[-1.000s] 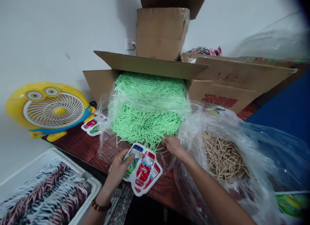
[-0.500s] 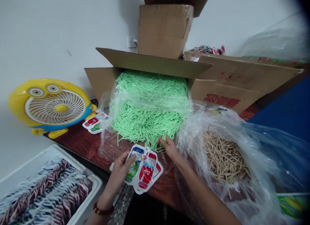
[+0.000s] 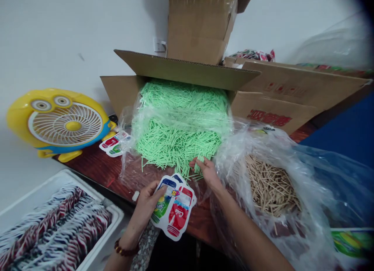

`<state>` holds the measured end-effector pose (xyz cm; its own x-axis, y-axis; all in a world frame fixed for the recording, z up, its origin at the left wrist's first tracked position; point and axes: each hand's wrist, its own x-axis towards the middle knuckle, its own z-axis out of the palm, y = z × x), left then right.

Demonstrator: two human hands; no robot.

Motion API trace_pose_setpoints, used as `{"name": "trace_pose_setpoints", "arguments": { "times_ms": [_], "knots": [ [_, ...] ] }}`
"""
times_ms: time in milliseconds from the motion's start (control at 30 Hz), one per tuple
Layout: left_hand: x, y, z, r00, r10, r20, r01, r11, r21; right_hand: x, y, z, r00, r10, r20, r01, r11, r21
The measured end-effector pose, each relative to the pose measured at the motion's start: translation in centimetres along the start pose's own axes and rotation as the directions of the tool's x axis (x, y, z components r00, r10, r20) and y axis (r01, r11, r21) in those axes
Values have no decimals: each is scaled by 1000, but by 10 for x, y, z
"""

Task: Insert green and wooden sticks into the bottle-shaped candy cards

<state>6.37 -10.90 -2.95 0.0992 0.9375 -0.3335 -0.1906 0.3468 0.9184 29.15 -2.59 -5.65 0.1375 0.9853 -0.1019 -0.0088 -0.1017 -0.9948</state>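
My left hand (image 3: 146,206) pinches a few flat candy packets (image 3: 179,212) shaped like a pair of drink bottles, one printed green and one red with "Cola". At the front edge of a large heap of thin green candy sticks (image 3: 175,142), my right hand (image 3: 207,171) has its fingers closed on a small bunch of green sticks (image 3: 199,164). The heap spills from a clear plastic liner in an open cardboard box (image 3: 187,70) lying towards me. The packets are held just in front of the spilled sticks, over the table edge.
A yellow cartoon fan (image 3: 67,125) stands at left, with loose packets (image 3: 113,144) beside it. A white foam bin (image 3: 112,220) holds many packets in rows. At right, a clear bag (image 3: 233,177) holds brown sticks (image 3: 271,185), before another carton (image 3: 269,107).
My right hand now grips a visible bunch of green sticks. The packets in my left hand have turned slightly and moved a little lower. The view has shifted slightly.
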Motion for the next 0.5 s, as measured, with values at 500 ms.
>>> {"name": "trace_pose_setpoints", "arguments": {
  "times_ms": [500],
  "knots": [
    [-5, -1, 0, 997, -75, 3, 75, 996, -54, 22, -17, -7, 975, 182, 128, -145, 957, -251]
  ]
}}
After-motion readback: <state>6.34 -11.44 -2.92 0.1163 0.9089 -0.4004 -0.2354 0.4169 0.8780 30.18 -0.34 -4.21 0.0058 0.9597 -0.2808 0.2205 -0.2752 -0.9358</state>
